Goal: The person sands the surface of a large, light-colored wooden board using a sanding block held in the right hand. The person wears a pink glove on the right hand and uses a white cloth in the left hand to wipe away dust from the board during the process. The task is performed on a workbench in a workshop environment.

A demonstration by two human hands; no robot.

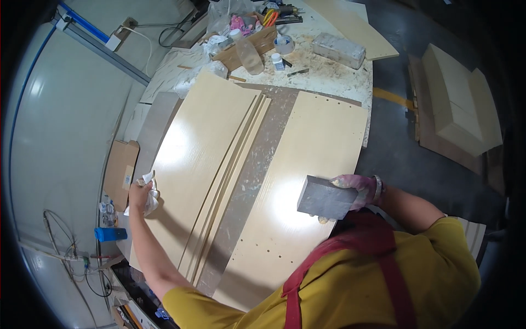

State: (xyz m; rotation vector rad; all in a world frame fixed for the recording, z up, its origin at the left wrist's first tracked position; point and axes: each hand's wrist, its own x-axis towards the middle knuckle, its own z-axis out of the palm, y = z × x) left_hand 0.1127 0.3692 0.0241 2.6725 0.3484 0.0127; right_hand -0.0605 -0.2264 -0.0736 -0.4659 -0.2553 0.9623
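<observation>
My left hand (140,195) grips a crumpled white rag (149,193) at the left edge of a stack of pale wooden panels (197,153) lying on the workbench. My right hand (359,189), in a pinkish glove, holds a grey rectangular block (324,198) on the right side of a separate pale panel with small drilled holes (307,164). A strip of grey bench surface (257,170) runs between the stack and the drilled panel.
The far end of the bench holds a plastic bottle (249,55), a cardboard box (249,46), small jars, tools, a grey brick-like block (338,49) and sawdust. Pale boards (460,104) are stacked on the floor at right. A blue object (110,234) and cables lie at lower left.
</observation>
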